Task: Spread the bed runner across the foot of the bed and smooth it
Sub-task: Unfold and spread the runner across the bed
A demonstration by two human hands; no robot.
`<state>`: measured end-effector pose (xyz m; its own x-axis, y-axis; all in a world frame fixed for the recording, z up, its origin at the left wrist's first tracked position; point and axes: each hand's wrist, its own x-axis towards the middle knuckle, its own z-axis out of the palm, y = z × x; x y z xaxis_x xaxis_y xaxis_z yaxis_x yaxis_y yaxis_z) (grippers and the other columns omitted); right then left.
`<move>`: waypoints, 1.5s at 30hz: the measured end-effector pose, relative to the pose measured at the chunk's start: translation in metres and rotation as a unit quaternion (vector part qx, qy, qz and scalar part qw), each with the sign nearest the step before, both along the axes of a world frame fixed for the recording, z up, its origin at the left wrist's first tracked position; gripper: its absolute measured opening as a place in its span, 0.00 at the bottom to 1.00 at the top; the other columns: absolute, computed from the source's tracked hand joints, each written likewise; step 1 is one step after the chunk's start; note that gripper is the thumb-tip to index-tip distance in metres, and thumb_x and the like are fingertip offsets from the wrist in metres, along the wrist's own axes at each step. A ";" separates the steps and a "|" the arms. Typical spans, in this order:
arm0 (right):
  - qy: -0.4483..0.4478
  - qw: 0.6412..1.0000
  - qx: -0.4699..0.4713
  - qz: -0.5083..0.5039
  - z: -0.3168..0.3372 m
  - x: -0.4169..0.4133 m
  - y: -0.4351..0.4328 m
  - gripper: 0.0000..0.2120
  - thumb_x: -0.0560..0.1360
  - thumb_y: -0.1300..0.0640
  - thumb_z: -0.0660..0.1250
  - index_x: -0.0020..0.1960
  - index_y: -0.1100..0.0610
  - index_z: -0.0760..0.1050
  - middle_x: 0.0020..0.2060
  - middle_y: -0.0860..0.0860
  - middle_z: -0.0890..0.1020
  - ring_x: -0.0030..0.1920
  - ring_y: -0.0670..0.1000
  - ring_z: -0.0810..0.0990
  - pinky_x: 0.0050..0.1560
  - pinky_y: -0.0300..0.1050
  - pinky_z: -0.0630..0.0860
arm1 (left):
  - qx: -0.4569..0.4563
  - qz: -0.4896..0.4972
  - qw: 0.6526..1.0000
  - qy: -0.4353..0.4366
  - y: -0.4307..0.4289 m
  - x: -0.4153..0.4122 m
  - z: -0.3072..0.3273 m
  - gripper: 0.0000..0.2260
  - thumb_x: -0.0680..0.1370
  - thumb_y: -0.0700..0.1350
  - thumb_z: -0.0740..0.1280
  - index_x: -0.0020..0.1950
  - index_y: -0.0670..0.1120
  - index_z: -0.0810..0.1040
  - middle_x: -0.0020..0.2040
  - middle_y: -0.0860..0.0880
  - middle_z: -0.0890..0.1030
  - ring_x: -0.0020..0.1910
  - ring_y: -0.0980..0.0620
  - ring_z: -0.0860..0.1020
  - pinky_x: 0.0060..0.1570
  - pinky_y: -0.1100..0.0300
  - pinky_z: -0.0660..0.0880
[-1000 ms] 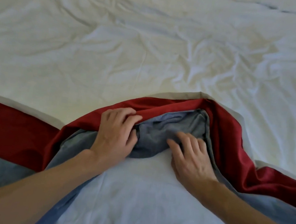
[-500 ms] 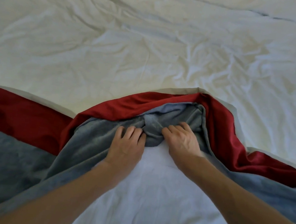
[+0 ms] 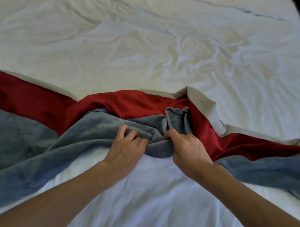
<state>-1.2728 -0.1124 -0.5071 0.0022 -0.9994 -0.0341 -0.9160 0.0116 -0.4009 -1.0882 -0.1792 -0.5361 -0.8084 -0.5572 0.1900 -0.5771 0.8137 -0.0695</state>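
Red-and-grey bed runner [image 3: 38,102] lies across white bed [image 3: 135,41], middle bunched and humped, beige backing flipped up.

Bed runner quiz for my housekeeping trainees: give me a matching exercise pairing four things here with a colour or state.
Things:
1. bed runner's far band
2. bed runner's near band
3. left hand
4. duvet

Descriptions:
A. grey-blue
B. white, wrinkled
C. red
D. fingers pinching a grey fold

Pairs: 1-C, 2-A, 3-D, 4-B
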 end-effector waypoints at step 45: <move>0.168 0.966 -0.199 -0.008 -0.022 0.041 0.191 0.17 0.57 0.76 0.71 0.40 0.60 0.80 0.36 0.55 0.77 0.33 0.56 0.73 0.35 0.49 0.71 | 0.132 0.088 0.987 0.036 0.209 0.040 0.010 0.26 0.67 0.42 0.74 0.64 0.42 0.73 0.47 0.47 0.80 0.46 0.47 0.78 0.48 0.50 0.74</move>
